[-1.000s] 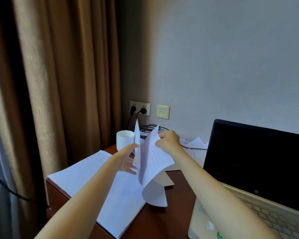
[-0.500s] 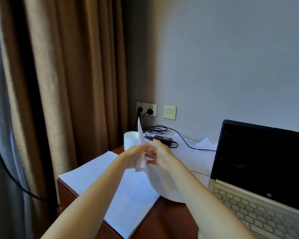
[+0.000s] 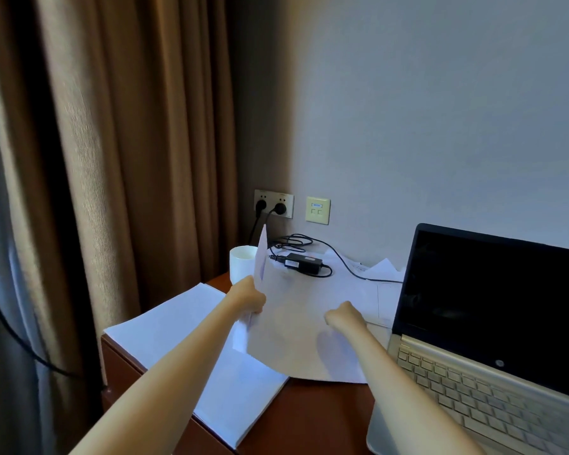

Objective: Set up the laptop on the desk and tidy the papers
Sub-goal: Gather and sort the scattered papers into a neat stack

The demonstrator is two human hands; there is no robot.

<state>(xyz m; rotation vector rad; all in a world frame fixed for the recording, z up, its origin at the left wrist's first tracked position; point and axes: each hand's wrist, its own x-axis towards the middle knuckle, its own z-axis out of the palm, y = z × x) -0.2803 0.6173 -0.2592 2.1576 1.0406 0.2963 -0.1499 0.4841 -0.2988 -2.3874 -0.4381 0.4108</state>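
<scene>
An open laptop (image 3: 493, 330) with a dark screen stands on the right of the wooden desk (image 3: 309, 418). My left hand (image 3: 247, 297) grips the left edge of a few white sheets (image 3: 293, 326) held up between both hands. My right hand (image 3: 344, 318) is closed on the sheets' right part. One sheet's corner sticks up by the mug. A larger stack of white paper (image 3: 191, 343) lies flat at the desk's left corner. More loose papers (image 3: 368, 280) lie at the back, beside the laptop screen.
A white mug (image 3: 241, 262) stands at the back left of the desk. A black power adapter (image 3: 304, 263) with its cable lies on the back papers, plugged into a wall socket (image 3: 274, 204). Brown curtains (image 3: 119, 159) hang on the left.
The curled sheets have been flattened and spread wide between my hands. My hands moved apart, the right one toward the laptop. The view shifted left, showing more of the laptop.
</scene>
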